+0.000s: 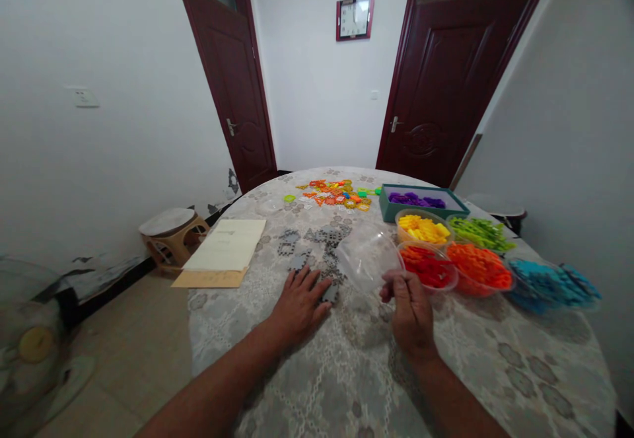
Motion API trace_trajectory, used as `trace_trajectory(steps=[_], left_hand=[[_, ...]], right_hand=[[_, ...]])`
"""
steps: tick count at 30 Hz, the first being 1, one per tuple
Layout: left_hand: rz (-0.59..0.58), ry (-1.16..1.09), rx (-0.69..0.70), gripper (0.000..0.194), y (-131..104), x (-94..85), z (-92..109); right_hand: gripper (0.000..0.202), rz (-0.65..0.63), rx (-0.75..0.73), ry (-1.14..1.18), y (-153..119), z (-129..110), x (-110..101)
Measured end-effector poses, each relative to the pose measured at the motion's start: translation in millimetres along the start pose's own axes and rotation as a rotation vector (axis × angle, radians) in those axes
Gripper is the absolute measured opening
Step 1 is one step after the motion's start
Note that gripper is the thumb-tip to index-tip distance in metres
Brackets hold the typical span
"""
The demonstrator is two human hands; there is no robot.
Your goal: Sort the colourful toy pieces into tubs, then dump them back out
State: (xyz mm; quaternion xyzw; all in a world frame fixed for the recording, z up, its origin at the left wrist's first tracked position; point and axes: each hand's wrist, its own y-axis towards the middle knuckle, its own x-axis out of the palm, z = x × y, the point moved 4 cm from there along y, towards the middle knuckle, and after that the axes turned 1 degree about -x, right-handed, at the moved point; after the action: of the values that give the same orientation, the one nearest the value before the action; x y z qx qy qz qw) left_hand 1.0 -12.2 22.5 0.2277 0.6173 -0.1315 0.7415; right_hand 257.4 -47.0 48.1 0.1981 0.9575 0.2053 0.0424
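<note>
My left hand (300,302) lies with fingers spread at the near edge of a scatter of grey pieces (324,246), its fingertips touching some of them. Pinched between the fingers of my right hand (412,309) is the near right rim of a clear plastic container (369,253), which is tilted and looks see-through with nothing coloured inside. To the right of it stands a clear bowl of red pieces (430,267). Other grey pieces (287,243) are spread on the patterned cloth left of the container.
Bowls of yellow (423,228), orange (478,268), green (480,233) and blue pieces (549,284) stand right. Behind is a green box (389,208) with purple pieces. Mixed pieces (337,193) lie at the back, papers (225,245) at the left table edge.
</note>
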Motion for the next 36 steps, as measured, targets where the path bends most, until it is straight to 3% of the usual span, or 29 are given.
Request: trace_trajectory(steps=[5,9,13,18,23,30,36], left_hand=[[0.044,0.080,-0.117,0.044,23.9,-18.2,-29.2],[0.081,0.134,-0.157,0.041,20.8,-29.1,-44.4],[0.071,0.141,-0.205,0.039,9.7,-27.3,-46.8],[0.019,0.200,-0.365,0.024,1.5,-25.7,-47.5],[0.025,0.232,-0.431,0.027,4.8,-29.5,-48.9],[0.048,0.142,-0.208,0.028,33.0,-26.2,-23.7],[0.017,-0.110,0.128,0.039,56.4,-10.0,2.1]], right_hand=[[0.034,0.029,-0.006,0.002,2.1,-1.6,-3.9],[0.033,0.051,-0.025,-0.004,3.8,-6.0,-6.4],[0.032,0.069,-0.044,-0.019,3.6,-12.6,-8.3],[0.034,0.108,-0.047,-0.012,4.6,-15.9,-12.9],[0.033,0.125,-0.063,0.013,6.7,-14.0,-16.0],[0.032,0.120,-0.068,0.009,5.6,-14.5,-15.4],[0.033,0.154,-0.070,0.016,9.3,-14.8,-20.3]])
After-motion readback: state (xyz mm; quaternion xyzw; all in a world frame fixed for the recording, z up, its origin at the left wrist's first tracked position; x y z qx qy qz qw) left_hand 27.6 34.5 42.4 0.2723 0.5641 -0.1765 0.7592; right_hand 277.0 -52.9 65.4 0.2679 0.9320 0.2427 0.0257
